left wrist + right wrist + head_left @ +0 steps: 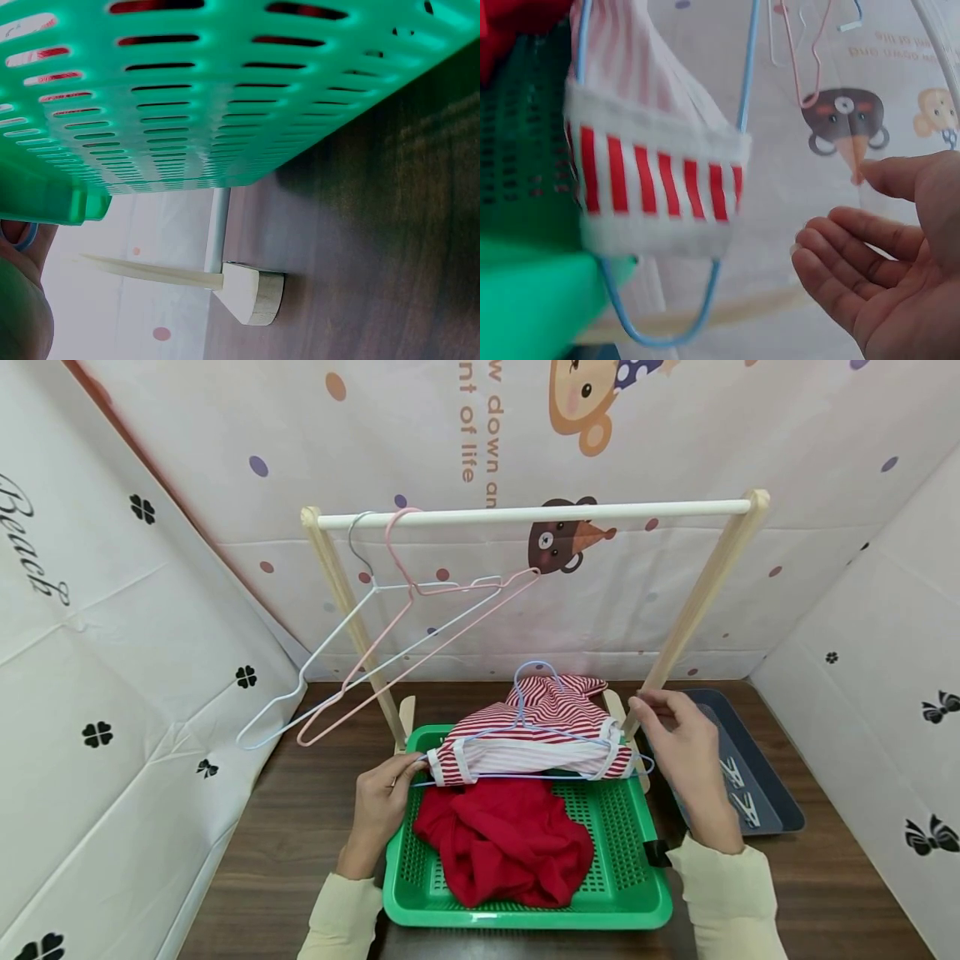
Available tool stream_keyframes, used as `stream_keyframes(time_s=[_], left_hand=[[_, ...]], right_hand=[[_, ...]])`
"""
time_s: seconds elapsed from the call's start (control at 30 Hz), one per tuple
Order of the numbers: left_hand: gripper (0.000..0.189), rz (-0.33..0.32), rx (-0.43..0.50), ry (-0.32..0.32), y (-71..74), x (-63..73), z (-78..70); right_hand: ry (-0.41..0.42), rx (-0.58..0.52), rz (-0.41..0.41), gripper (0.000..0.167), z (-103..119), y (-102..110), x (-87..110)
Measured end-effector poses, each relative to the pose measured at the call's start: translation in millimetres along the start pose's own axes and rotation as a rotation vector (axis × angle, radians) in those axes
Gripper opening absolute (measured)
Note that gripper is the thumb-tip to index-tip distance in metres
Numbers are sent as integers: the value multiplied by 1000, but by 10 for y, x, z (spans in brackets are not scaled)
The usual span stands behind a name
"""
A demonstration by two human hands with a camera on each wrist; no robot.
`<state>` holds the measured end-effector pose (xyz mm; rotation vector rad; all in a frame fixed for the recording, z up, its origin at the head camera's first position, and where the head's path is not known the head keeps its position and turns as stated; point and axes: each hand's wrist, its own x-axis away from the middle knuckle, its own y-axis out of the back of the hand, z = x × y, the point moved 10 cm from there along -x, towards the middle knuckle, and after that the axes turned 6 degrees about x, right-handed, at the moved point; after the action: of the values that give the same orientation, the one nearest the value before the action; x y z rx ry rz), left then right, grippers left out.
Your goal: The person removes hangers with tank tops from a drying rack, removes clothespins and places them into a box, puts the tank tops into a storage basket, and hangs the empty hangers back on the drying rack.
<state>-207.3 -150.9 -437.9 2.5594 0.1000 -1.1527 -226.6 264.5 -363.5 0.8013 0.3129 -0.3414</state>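
Note:
A red-and-white striped garment (491, 727) with white trim is threaded on a light blue hanger (519, 693), over the back part of a green basket (525, 920). My left hand (384, 810) pinches the hanger's left end; only a bit of this hand (22, 292) shows in the left wrist view, beside a blue loop. Off the hanger's right end, my right hand (686, 756) is held with thumb and fingers apart and nothing between them. In the right wrist view, the hanger's rounded end (660, 341) sticks out past the striped sleeve band (656, 180).
Bunched red cloth (510, 843) lies in the basket. Behind stands a wooden rack with a white rod (480, 516), where a white hanger (330, 639) and a pink hanger (397, 627) hang at the left. A dark tray (780, 802) with clothespins (745, 810) is at right.

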Motion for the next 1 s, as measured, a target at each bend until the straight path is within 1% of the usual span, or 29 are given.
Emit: stream_keyframes(time_s=[0.13, 0.27, 0.47, 0.57, 0.6, 0.67, 0.73, 0.8, 0.9, 1.0], left_hand=[[27, -3, -7, -16, 0, -11, -23], [28, -2, -4, -15, -1, -13, -22], [26, 1, -8, -6, 2, -5, -9], [26, -1, -5, -8, 5, -3, -19], [26, -2, -2, -11, 6, -4, -23], [27, -4, 1, -14, 6, -5, -26], [27, -4, 0, -18, 3, -4, -28], [28, -6, 2, -20, 1, -4, -27], [28, -9, -3, -14, 1, -2, -29], [26, -1, 8, 14, -3, 1, -12]], right_hand=[[56, -44, 38, 31, 87, -139, 37], [109, -92, 116, 26, 161, -299, 91], [183, -148, 226, 24, 279, -515, 181], [210, -167, 264, 21, 322, -607, 225], [227, -171, 266, 20, 336, -628, 236], [266, -159, 246, 17, 361, -645, 253], [316, -146, 205, 16, 390, -633, 264], [348, -128, 164, 16, 407, -619, 272], [372, -113, 136, 18, 423, -620, 281], [376, -106, 128, 18, 429, -631, 288]])
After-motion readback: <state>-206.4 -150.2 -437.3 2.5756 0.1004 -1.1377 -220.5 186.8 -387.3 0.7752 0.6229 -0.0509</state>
